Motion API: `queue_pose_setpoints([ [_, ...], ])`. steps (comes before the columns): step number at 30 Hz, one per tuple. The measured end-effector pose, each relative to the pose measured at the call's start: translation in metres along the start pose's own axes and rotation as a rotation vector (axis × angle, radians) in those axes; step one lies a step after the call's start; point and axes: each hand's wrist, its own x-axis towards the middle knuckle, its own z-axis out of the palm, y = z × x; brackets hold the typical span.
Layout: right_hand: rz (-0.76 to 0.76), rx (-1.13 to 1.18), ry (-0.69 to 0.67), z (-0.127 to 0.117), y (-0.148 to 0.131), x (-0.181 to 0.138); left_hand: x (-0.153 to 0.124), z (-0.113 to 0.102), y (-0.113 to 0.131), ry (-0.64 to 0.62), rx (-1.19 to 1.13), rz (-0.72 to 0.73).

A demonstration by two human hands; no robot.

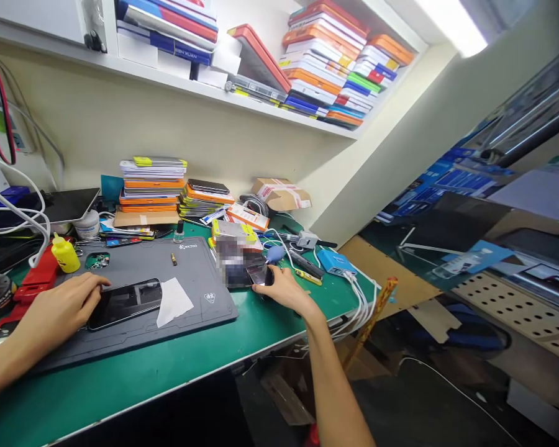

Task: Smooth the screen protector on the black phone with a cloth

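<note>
My left hand (63, 307) lies on the left end of a black phone (125, 302), fingers curled over its edge. The phone lies flat on a grey work mat (190, 267), with a white wipe (172, 300) beside it. My right hand (286, 290) reaches to the right of the mat and its fingers pinch the corner of a second dark phone (256, 273), which lies on the green bench top (177, 366). Part of that spot is blurred out.
A yellow bottle (66, 253), a red holder (40, 276), stacks of flat boxes (151, 186), a cardboard box (282, 194), a blue charger hub (334, 261) with white cables, and small tools crowd the bench. A shelf (261, 105) above carries more boxes. The bench edge drops off at right.
</note>
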Motion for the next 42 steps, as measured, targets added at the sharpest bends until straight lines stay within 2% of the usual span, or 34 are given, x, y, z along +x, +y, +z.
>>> queue_pose_setpoints([
  [5,0.051,0.137,0.014,0.003,-0.001,0.003,0.001,0.000,-0.001,-0.025,-0.044,0.012],
  [10,0.063,0.301,0.155,0.003,0.001,-0.005,0.001,0.002,-0.005,-0.041,-0.069,0.009],
  [14,-0.078,0.485,0.279,0.006,-0.015,-0.032,0.000,-0.002,-0.006,0.031,-0.139,0.012],
  [17,-0.266,0.629,0.280,0.020,-0.054,-0.065,-0.003,-0.012,0.008,0.113,-0.246,0.071],
  [19,-0.368,0.709,0.244,0.034,-0.091,-0.088,-0.006,-0.016,0.027,0.059,-0.460,0.064],
  [21,-0.427,0.769,0.204,0.049,-0.131,-0.110,-0.009,-0.014,0.049,-0.147,-0.787,0.040],
  [24,-0.442,0.905,0.172,0.072,-0.178,-0.134,-0.010,0.000,0.076,-0.404,-1.253,0.049],
  [26,-0.421,0.976,0.139,0.084,-0.193,-0.141,-0.007,0.012,0.082,-0.422,-1.531,0.035],
  [28,-0.423,1.038,0.042,0.092,-0.194,-0.141,-0.005,0.022,0.080,-0.442,-1.669,0.008],
  [31,-0.468,1.165,-0.224,0.095,-0.179,-0.136,-0.004,0.028,0.072,-0.457,-1.711,-0.040],
  [33,-0.488,1.217,-0.348,0.093,-0.168,-0.134,-0.005,0.029,0.070,-0.454,-1.737,-0.058],
  [36,-0.510,1.207,-0.385,0.088,-0.160,-0.137,-0.007,0.030,0.071,-0.435,-1.784,-0.077],
  [42,-0.500,1.195,-0.407,0.084,-0.160,-0.142,-0.006,0.032,0.071,-0.435,-1.839,-0.095],
])
